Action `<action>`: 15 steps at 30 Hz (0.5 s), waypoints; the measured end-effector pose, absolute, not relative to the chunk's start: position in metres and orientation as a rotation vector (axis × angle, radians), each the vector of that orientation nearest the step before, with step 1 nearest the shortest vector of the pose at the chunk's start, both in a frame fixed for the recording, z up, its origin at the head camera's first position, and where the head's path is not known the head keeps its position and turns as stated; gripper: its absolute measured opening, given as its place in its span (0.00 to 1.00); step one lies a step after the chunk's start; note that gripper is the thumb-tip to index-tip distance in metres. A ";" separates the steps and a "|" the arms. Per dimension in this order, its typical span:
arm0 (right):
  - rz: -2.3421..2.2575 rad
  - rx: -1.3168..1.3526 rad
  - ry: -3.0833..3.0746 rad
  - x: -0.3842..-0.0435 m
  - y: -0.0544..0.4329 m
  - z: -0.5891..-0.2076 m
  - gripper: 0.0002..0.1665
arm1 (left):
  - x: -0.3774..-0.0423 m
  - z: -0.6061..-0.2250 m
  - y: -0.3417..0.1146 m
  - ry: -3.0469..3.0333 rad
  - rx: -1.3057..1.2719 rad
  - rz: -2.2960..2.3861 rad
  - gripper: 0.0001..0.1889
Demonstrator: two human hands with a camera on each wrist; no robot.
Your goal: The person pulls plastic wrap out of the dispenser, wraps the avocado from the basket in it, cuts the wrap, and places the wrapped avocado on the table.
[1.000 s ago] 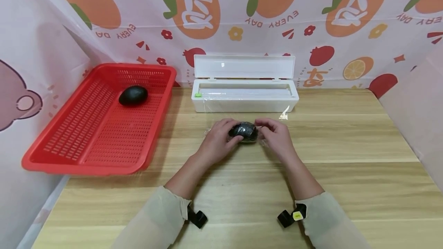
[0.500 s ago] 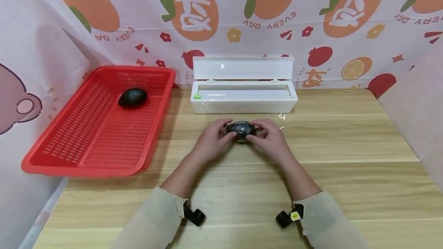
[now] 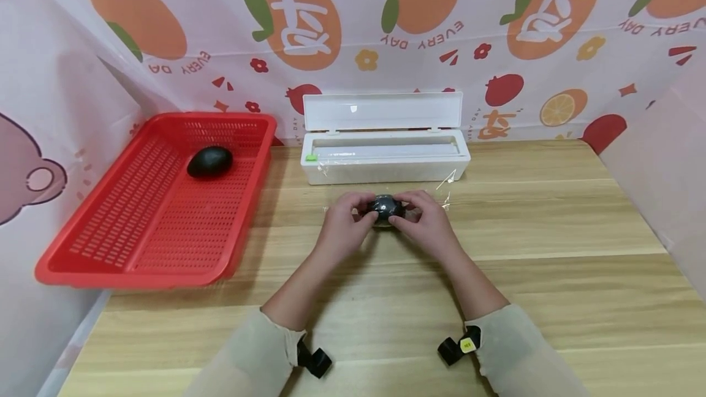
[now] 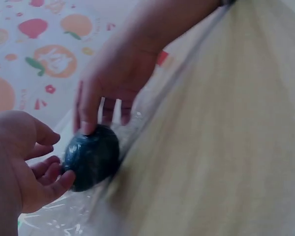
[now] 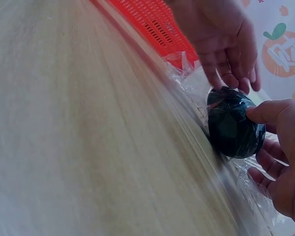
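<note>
A dark avocado [image 3: 387, 208] with shiny cling film [image 5: 231, 101] round it lies on the table between the hands, just in front of a white cling film box [image 3: 386, 170]. My left hand [image 3: 347, 225] holds its left end between thumb and fingers. At the opposite end my right hand [image 3: 427, 223] grips it the same way. Both thumbs sit on the near side, and some fingertips are hidden behind the avocado. Loose film [image 4: 71, 216] spreads about it in the left wrist view.
On the left stands a red plastic basket [image 3: 220, 250] with another dark avocado [image 3: 210, 162] inside. The box's white lid [image 3: 383, 111] is raised against the patterned cloth [image 3: 364, 29]. A green slider [image 3: 311, 157] sits on the box's left front edge.
My right hand has come in from the loose film at the side onto the avocado's right end. The left hand has shifted its hold to the left end. The head view has tilted slightly.
</note>
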State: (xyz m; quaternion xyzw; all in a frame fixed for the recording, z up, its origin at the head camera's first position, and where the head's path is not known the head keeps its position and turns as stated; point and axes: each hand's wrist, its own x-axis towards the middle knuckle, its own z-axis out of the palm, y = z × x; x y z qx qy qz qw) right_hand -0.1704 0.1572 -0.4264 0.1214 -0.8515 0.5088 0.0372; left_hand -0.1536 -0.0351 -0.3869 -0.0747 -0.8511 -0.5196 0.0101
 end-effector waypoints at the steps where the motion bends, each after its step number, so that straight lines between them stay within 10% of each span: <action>1: 1.560 0.372 -2.614 -0.170 0.157 -0.427 0.23 | -0.153 -0.389 -0.033 -2.670 -0.224 -1.589 0.15; 15: 1.509 0.368 -2.615 -0.171 0.157 -0.427 0.23 | -0.164 -0.413 -0.036 -2.739 -0.386 -1.268 0.27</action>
